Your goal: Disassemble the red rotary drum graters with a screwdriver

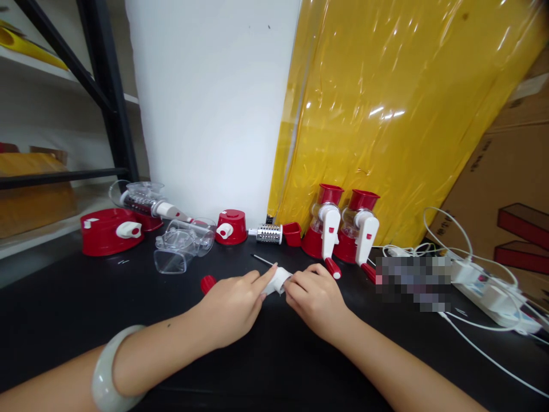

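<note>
My left hand (235, 303) is closed around a white crank handle (281, 279), held low over the black table. Its red grip (208, 284) pokes out on the left, behind my knuckles. At the handle's right end my right hand (315, 294) has its fingers pressed together, with a sliver of something greyish at the fingertips that I cannot make out. Just beyond the handle lies a thin metal rod (262, 260), which looks like a screwdriver shaft; its near end is hidden.
Two assembled red-and-white rotary graters (330, 229) stand at the back right. Red bases (112, 232), a clear plastic housing (171, 246), a metal grater drum (269, 233) and a red pusher (292, 234) line the back. On the right sits a power strip (493, 297) with white cables.
</note>
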